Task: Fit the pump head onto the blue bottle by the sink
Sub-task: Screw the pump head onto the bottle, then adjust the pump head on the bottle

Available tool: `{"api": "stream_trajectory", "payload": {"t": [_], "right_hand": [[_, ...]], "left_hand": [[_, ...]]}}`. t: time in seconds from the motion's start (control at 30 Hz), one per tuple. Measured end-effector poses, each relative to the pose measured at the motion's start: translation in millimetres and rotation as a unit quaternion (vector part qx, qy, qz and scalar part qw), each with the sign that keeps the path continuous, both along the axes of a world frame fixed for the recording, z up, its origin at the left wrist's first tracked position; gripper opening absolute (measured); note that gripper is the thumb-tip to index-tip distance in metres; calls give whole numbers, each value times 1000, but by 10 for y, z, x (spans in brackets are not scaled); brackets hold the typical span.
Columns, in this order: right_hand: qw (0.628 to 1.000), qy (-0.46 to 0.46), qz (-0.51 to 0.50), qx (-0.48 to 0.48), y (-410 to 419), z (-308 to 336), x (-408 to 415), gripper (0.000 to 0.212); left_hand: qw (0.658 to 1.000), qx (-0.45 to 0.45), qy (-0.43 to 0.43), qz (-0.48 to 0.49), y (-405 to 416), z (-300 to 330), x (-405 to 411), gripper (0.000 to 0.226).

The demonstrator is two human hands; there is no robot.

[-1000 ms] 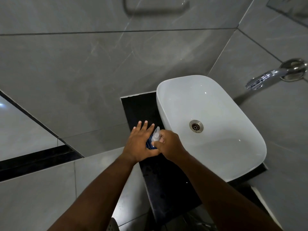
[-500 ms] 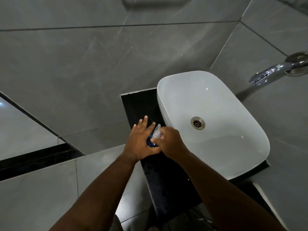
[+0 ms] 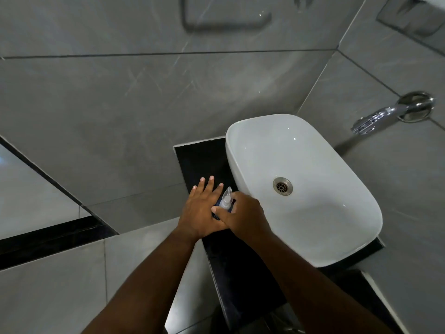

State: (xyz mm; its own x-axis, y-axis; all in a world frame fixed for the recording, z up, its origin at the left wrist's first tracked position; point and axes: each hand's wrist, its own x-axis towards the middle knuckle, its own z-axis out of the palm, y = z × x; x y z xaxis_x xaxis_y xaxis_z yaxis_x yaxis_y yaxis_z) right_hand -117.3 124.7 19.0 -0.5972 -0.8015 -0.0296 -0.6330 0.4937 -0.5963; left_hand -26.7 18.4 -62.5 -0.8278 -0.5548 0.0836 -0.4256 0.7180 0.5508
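The blue bottle (image 3: 219, 204) stands on the black counter (image 3: 199, 160) just left of the white sink (image 3: 337, 237), mostly hidden between my hands. A clear pump head (image 3: 226, 198) sits on top of it, nozzle pointing up and away. My left hand (image 3: 201, 208) presses flat against the bottle's left side with fingers stretched out. My right hand (image 3: 243, 215) is closed around the base of the pump head at the bottle's neck. Whether the pump is fully seated is hidden by my fingers.
A chrome tap (image 3: 375, 118) sticks out of the grey tiled wall to the right of the sink. A drain (image 3: 282, 186) sits in the basin. A towel bar (image 3: 224, 22) is mounted on the wall above. The counter edge runs down toward me.
My hands stay on the bottle and pump head. The right hand has shifted slightly around the neck, and the left fingers have spread a bit. The camera view has shifted a little.
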Motion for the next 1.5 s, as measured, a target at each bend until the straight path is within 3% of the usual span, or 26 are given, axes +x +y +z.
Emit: {"api": "stream_trajectory", "payload": {"t": [0.17, 0.33, 0.5, 0.87, 1.03, 1.2, 1.4, 1.5], "right_hand": [[998, 58, 17, -4, -26, 147, -113, 26], [989, 51, 137, 27, -68, 284, -165, 27], [978, 49, 189, 75, -69, 321, -240, 29], [984, 34, 165, 63, -58, 253, -227, 34], [992, -8, 114, 56, 5, 167, -126, 66], [993, -42, 45, 97, -2, -28, -36, 42], [997, -44, 31, 52, -273, -68, -65, 26], [998, -42, 13, 37, -546, -112, -106, 24]], "left_hand": [[1000, 8, 0, -11, -15, -6, 14, 105], [999, 30, 6, -11, -34, -16, 5, 106], [999, 34, 1, -13, -51, -59, 10, 109], [999, 48, 2, -15, -51, -56, 12, 108], [998, 69, 15, -6, -8, -45, 33, 108], [988, 155, 6, 24, 48, -85, 81, 106], [976, 207, 33, 50, -209, -8, 29, 85], [969, 226, 65, 77, -447, 36, -37, 95]]}}
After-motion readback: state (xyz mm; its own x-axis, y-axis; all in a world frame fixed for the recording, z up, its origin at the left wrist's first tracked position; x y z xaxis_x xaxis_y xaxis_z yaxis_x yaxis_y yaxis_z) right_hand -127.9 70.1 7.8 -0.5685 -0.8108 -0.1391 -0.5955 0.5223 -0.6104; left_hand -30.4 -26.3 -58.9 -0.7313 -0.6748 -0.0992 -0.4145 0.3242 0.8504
